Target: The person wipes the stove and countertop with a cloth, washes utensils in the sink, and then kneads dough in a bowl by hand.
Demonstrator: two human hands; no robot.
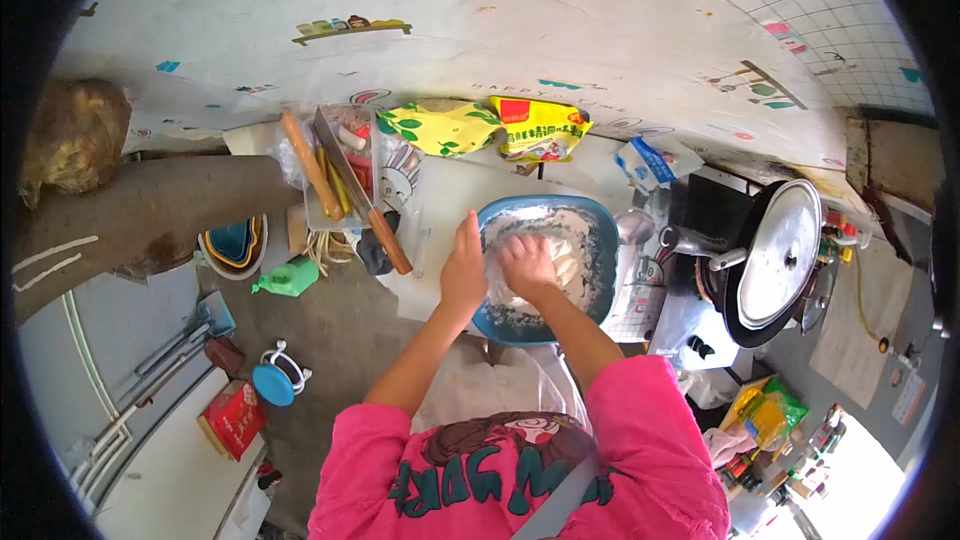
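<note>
A blue basin (597, 240) with a whitish, flour-dusted inside stands in front of me on the white counter. My left hand (463, 268) is at its left rim, fingers straight along the wall, gripping the side. Inside the basin my right hand (527, 264) presses down, fingers curled onto pale dough (567, 262). Loose flour coats the basin's inner walls around it. Part of the dough is hidden under the right hand.
Left of the basin, a cleaver (345, 165) lies across a clear container beside a rolling pin (310, 165). Behind are a yellow-green bag (440, 127) and a yellow packet (540, 129). Right stand a metal ladle (634, 227) and a lidded wok (780, 255) on a stove (690, 325).
</note>
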